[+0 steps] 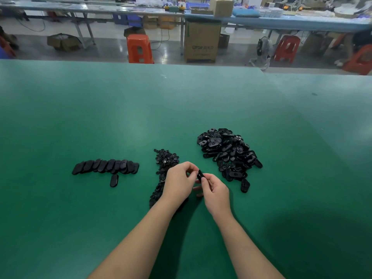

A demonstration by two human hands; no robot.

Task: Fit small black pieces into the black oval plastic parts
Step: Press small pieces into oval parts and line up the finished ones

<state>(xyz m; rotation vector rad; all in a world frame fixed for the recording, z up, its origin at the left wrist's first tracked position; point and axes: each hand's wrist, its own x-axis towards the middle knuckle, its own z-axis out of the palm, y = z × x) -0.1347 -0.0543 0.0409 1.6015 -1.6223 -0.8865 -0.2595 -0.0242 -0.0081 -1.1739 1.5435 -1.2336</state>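
Between the two heaps, our right hand [216, 191] pinches an oval part [200, 175] standing on end, and our left hand [179, 181] just left of it has curled fingers, perhaps pinching a small piece.

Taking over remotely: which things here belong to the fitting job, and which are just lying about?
Job: held oval part, both hands, small-piece pile, oval-part heap, lined-up row.
Lying about: orange stool, cardboard box.

Green worktable [141, 101], grey floor [108, 49], orange stools [139, 49], cardboard boxes [201, 42].
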